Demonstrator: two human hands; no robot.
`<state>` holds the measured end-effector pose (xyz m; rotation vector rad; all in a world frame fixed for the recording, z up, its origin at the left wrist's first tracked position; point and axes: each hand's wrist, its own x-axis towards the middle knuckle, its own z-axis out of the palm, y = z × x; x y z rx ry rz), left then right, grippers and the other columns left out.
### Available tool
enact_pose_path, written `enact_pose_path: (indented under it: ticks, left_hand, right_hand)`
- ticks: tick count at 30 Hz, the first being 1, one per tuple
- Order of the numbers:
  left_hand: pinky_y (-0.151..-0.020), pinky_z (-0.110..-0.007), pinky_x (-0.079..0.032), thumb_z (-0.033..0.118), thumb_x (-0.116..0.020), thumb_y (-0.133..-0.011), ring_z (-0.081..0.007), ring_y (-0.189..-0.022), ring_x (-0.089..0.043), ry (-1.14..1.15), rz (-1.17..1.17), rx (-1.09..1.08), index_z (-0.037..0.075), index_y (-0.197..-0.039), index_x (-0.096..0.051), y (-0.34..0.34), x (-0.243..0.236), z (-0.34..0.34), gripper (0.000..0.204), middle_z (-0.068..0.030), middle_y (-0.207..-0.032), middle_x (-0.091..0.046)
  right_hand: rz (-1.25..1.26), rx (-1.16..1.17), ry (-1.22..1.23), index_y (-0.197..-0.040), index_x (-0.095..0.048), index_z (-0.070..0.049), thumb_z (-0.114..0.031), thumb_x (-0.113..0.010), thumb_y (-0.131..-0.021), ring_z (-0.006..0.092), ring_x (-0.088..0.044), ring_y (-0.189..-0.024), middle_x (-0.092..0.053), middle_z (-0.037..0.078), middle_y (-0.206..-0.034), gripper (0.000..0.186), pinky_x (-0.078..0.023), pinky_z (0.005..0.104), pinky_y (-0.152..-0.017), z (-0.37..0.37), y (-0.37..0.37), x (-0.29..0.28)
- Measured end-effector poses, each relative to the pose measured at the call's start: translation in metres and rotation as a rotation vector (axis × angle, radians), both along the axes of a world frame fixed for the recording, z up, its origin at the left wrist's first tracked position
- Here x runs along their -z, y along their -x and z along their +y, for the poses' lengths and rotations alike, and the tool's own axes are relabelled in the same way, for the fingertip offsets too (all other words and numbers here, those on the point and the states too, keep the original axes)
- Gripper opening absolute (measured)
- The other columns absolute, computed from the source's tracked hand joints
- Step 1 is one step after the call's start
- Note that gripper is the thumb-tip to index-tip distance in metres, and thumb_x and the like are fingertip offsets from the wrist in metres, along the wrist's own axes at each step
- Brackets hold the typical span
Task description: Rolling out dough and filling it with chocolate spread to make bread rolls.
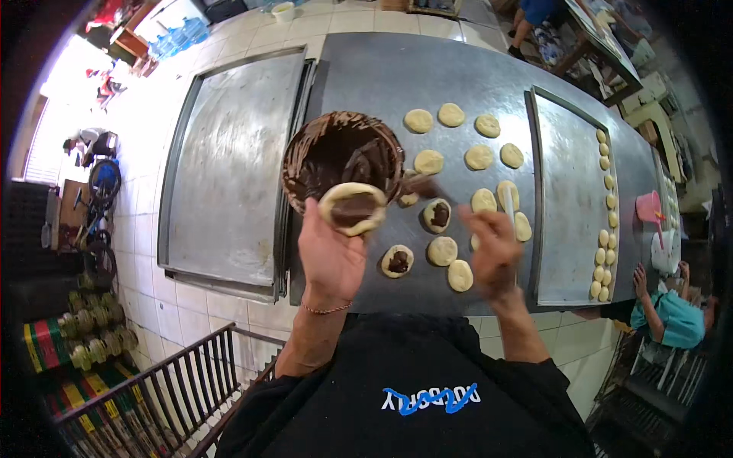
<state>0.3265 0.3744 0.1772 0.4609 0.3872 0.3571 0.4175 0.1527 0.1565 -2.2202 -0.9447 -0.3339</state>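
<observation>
My left hand (330,256) holds up a flattened round of dough (365,191), its middle covered with dark chocolate-like filling. Just behind it is a round tub (385,137) smeared with the same filling. Closed and blurred by motion, my right hand (495,248) grips a spatula (422,185) whose brown-coated blade points toward the tub. A white stick-like thing (509,200) shows beside that hand; I cannot tell whether it is held. Two dough rounds on the table, one (437,216) near the blade and one (398,262) nearer me, carry dollops of filling.
Several plain dough rounds (479,157) lie on the metal table (382,61). Stacked trays (237,168) stand left; a tray (561,191) at right holds small dough pieces along one side. Farther right are a pink container (649,208) and a person in teal (676,319). A railing (191,389) is lower left.
</observation>
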Motion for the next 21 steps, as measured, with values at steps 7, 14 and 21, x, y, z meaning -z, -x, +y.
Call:
enact_pose_path:
  ticks: [7, 14, 21]
  left_hand:
    - [-0.088, -0.039, -0.047, 0.048, -0.024, -0.101, -0.0248, -0.1, -0.058, 0.011, 0.127, 0.561, 0.002, -0.115, -0.053, -0.088, 0.068, -0.07, 0.057, -0.012, -0.109, -0.06]
    - [-0.088, -0.042, -0.045, 0.03, -0.058, -0.087, -0.0277, -0.105, -0.057, -2.171, 0.889, 0.136, -0.002, -0.119, -0.046, -0.244, 0.182, -0.093, 0.046, -0.0223, -0.112, -0.058]
    - [-0.074, -0.04, -0.05, 0.033, -0.071, -0.078, -0.031, -0.087, -0.065, -1.644, 0.595, 1.152, -0.001, -0.104, -0.061, -0.209, 0.107, -0.07, 0.043, -0.0195, -0.094, -0.065]
  right_hand:
    - [0.274, 0.297, -0.27, -0.114, -0.065, -0.005, 0.014, -0.048, -0.082, 0.0202, -0.063, -0.085, -0.062, 0.012, -0.093, 0.041, -0.049, 0.027, -0.072, -0.111, -0.023, 0.017]
    - [0.508, 0.612, -0.482, -0.115, -0.065, -0.001, 0.008, -0.049, -0.089, 0.0113, -0.056, -0.083, -0.06, 0.005, -0.09, 0.031, -0.045, 0.0219, -0.077, -0.192, 0.004, 0.05]
    - [0.677, 0.753, -0.518, -0.119, -0.062, 0.0, 0.001, -0.05, -0.093, 0.0089, -0.057, -0.084, -0.063, 0.002, -0.091, 0.029, -0.045, 0.0224, -0.075, -0.218, -0.022, 0.058]
